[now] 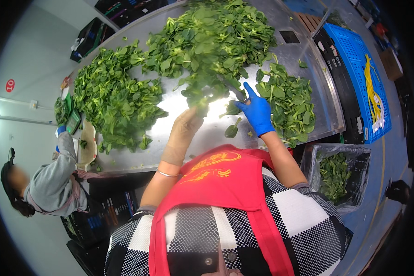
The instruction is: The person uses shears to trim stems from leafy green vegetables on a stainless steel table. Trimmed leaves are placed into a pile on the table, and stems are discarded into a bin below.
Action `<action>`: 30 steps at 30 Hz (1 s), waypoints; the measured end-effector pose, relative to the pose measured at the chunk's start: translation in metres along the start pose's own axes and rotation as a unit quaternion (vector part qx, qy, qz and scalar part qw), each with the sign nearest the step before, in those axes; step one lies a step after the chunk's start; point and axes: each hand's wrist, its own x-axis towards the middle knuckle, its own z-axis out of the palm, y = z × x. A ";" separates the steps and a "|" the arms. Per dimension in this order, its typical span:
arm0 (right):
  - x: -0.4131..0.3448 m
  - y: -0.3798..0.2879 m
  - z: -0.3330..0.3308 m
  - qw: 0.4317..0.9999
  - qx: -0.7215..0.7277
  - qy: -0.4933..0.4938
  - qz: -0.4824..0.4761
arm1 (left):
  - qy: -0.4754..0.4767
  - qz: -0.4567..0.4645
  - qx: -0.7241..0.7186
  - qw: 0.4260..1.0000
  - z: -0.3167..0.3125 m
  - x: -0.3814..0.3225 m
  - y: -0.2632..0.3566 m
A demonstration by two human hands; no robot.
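Note:
My left hand (186,129), in a cream glove, grips the pale base of a leafy green plant (199,101); its leaves blur into the pile behind. In my right hand (257,112), in a blue glove, is a knife (233,88) whose blade points up and left, towards the leaves. The index finger of that hand is stretched out. Two loose leaves, one by the right thumb and a lower leaf (231,131), are near it. The large heap of leafy greens (214,38) spreads beyond both hands over the steel table (151,138).
A second heap (114,96) lies left, a smaller leaf pile (293,103) right. A lined crate (310,165) holds leaves beside the table. Yellow strips (372,93) lie on a blue crate (353,62). At left, a person (53,183) works by a green scale (73,120).

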 end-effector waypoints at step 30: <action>-0.043 -0.040 0.024 0.992 0.017 -0.023 -0.126 | -0.062 0.028 0.059 0.996 -0.002 0.012 -0.027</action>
